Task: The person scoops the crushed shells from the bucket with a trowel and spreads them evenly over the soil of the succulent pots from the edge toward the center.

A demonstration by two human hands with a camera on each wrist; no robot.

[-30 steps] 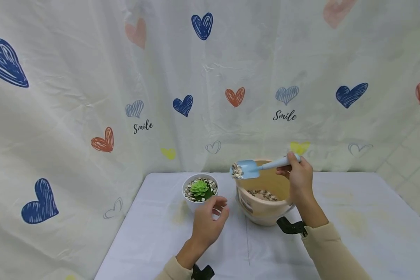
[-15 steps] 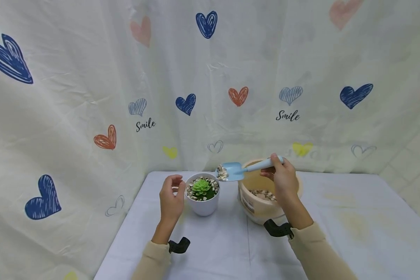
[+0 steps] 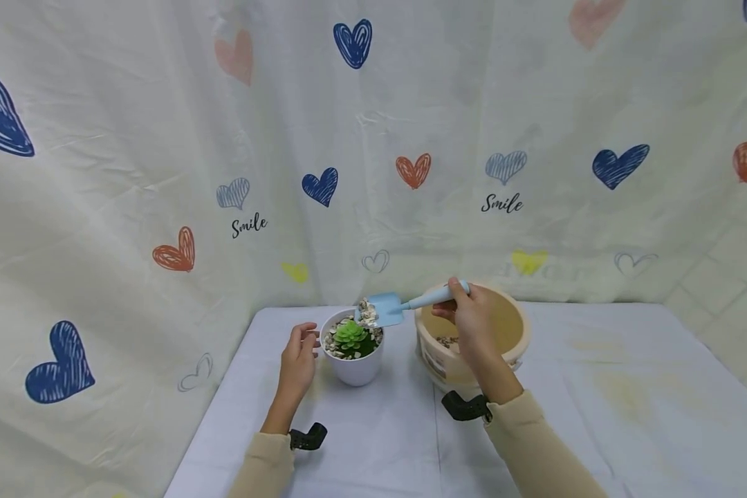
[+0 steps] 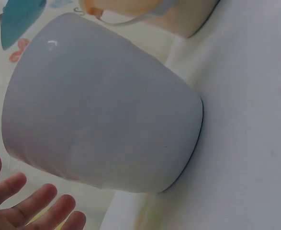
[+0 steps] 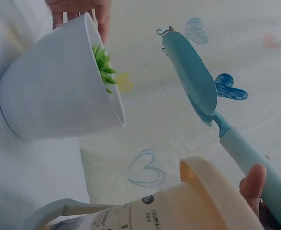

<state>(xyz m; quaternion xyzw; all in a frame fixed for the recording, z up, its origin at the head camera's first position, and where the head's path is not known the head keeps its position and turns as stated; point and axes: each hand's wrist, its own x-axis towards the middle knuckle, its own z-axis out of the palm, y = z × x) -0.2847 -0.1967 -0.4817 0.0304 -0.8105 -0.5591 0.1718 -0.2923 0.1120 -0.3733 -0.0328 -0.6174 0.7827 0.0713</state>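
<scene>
Left of centre in the head view: left hand (image 3: 297,360), fingers relaxed, grasping nothing. In the left wrist view they spread up from the lower left corner, a narrow gap showing between them and the pot's wall; just beside it, apparently not touching.

Next, just below the middle of the frame: white pot (image 3: 356,372), upright on the tabletop (image 3: 380,443). Inside, a green succulent (image 3: 351,335) with pale pebbles (image 3: 330,343) around it. Left hand is nearer the pot's wall; right hand reaches its mouth only by way of the tool.

Then the light blue trowel (image 3: 387,309), blade to the left, long axis running from handle at upper right to tip at lower left, tip lower than handle. A pebble heap (image 3: 367,313) sits at the tip, over the far right part of the pot's mouth, near the succulent. Right wrist view: blade raised above the rim, apart from it. My judgement: the next move turns on this, loaded tip against open mouth.

Centre right: right hand (image 3: 469,321), fingers wrapped round the trowel's handle, in front of a beige bucket (image 3: 515,311). More pebbles low inside that, partly hidden by the hand
</scene>
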